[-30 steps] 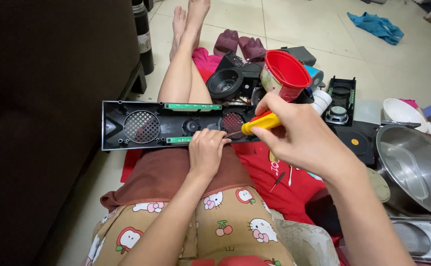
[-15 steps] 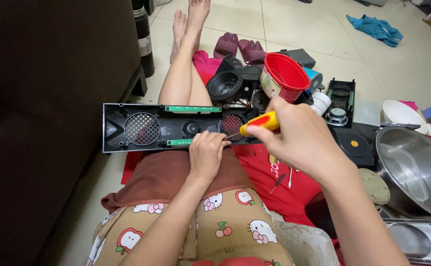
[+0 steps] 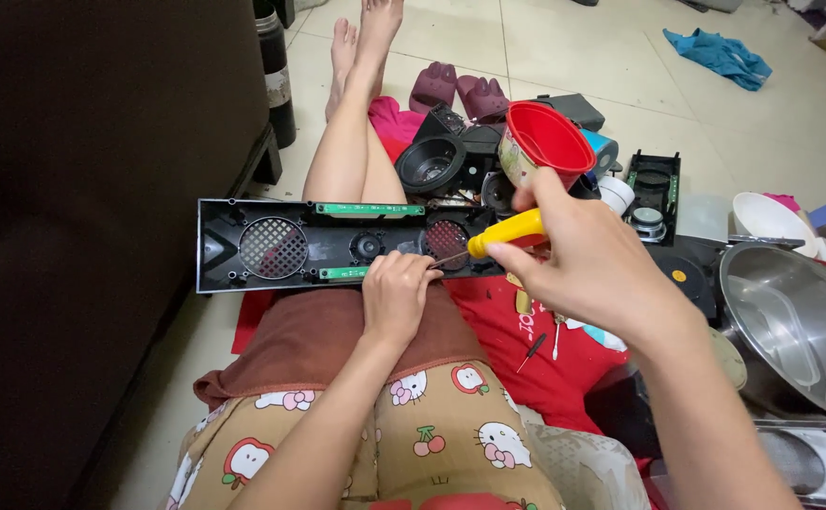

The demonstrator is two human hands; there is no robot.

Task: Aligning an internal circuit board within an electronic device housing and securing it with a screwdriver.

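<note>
A long black speaker panel [image 3: 281,247] with round mesh grilles and green circuit strips lies across my lap. My left hand [image 3: 396,293] rests on its near edge, fingers pinching at the metal tip of a screwdriver. My right hand [image 3: 587,263] grips that screwdriver's yellow handle [image 3: 505,233], with the shaft angled down-left into the panel near the red-tinted grille [image 3: 447,236].
A red funnel-like cup [image 3: 547,140] sits just beyond my right hand. Black speaker parts [image 3: 430,162], a steel bowl [image 3: 791,326], a white bowl [image 3: 762,215], slippers [image 3: 455,90] and a small screwdriver [image 3: 532,351] on red cloth lie around. A dark sofa [image 3: 82,189] stands at left.
My right hand has shifted slightly, lowering the screwdriver tip toward my left fingers. The panel and left hand stay put.
</note>
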